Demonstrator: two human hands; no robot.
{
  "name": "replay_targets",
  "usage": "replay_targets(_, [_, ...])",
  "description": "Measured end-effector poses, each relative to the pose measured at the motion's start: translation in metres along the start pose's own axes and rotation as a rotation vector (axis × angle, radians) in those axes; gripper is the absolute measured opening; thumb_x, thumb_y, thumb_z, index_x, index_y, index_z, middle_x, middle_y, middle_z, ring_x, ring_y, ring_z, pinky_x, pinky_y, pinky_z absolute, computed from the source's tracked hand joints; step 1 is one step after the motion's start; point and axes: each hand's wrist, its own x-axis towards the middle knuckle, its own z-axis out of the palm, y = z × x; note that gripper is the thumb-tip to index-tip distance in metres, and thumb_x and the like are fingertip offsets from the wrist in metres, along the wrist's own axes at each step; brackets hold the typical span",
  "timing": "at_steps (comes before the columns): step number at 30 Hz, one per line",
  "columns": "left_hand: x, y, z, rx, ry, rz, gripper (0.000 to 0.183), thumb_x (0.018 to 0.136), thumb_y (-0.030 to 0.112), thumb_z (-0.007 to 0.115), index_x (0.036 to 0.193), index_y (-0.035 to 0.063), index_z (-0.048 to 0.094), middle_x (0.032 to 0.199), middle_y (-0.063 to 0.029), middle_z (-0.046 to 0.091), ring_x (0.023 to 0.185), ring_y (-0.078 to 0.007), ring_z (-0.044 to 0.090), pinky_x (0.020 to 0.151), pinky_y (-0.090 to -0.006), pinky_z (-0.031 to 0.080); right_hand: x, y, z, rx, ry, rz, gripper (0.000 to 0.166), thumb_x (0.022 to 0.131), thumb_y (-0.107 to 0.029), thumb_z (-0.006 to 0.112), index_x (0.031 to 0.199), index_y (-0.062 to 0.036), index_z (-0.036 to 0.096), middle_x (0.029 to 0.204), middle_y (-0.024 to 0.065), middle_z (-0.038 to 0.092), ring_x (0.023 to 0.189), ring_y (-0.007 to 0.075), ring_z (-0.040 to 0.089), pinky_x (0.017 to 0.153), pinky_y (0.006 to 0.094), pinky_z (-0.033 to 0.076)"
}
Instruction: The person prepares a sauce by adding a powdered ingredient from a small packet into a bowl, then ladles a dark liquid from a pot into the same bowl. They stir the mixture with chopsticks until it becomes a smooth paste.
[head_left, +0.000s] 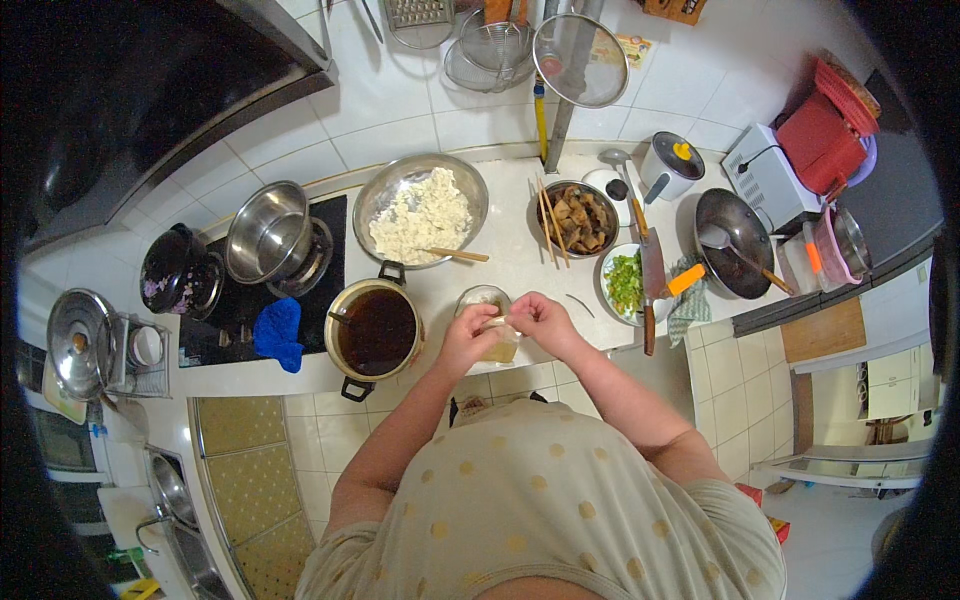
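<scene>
My left hand (466, 336) and my right hand (546, 321) are close together at the counter's front edge. Both pinch the gathered top of a small clear plastic bag (501, 352), which hangs below the fingers with something pale yellow in its bottom. Just behind the hands stands a small glass bowl (480, 292), partly covered by my left fingers; its contents are hard to make out. To the left is a deep two-handled pot (409, 330) of dark brown liquid with a utensil in it. A thin dark strip (579, 305) lies on the counter right of my right hand.
A steel basin (365, 217) holds white crumbly food. A bowl of brown chunks (579, 217) has chopsticks across it. A cleaver (654, 262) and an orange-handled tool (684, 280) lie over a plate of chopped greens (624, 281). A wok (731, 232) stands right; a steel pot (268, 232) left.
</scene>
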Motion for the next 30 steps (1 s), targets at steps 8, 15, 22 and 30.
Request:
replay_targets(8, [-0.028, -0.003, -0.010, 0.429, 0.013, -0.248, 0.021, 0.084, 0.020, 0.064, 0.095, 0.0014, 0.065, 0.082, -0.0011, 0.064, 0.075, -0.0080, 0.058, 0.068, -0.0234, 0.046, -0.030, 0.019, 0.000, -0.058, 0.003, -0.068, 0.019, 0.082, -0.013, 0.069, 0.096, -0.0055, 0.060, 0.082, 0.0013, 0.061, 0.074, 0.0084, 0.057, 0.067, 0.0227, 0.047])
replay_targets(15, [-0.046, -0.026, -0.026, 0.436, 0.100, -0.223, 0.018, 0.083, 0.020, 0.065, 0.090, 0.0024, 0.066, 0.079, 0.0001, 0.064, 0.070, -0.0062, 0.053, 0.064, -0.0231, 0.045, -0.008, 0.077, -0.092, -0.909, 0.500, -0.196, 0.018, 0.078, -0.012, 0.060, 0.095, -0.0045, 0.060, 0.085, 0.0153, 0.061, 0.078, 0.0365, 0.059, 0.074, 0.0422, 0.050])
replay_targets(22, [-0.060, -0.008, -0.005, 0.504, 0.031, -0.237, 0.019, 0.084, 0.018, 0.065, 0.095, 0.0019, 0.065, 0.087, -0.0047, 0.066, 0.077, -0.0103, 0.058, 0.071, -0.0251, 0.048, 0.022, 0.109, -0.098, -0.871, 0.159, -0.012, 0.014, 0.080, -0.016, 0.058, 0.087, -0.0050, 0.058, 0.080, 0.0180, 0.062, 0.074, 0.0355, 0.061, 0.066, 0.0427, 0.050])
replay_targets(30, [-0.072, -0.011, 0.031, 0.796, -0.164, -0.047, 0.016, 0.085, 0.019, 0.060, 0.091, 0.0047, 0.063, 0.098, -0.0137, 0.064, 0.092, -0.0297, 0.061, 0.078, -0.0373, 0.049, -0.059, 0.004, -0.016, -0.319, -0.287, -0.087, 0.011, 0.082, -0.008, 0.063, 0.091, -0.0046, 0.057, 0.072, 0.0022, 0.056, 0.064, 0.0073, 0.052, 0.059, 0.0248, 0.047])
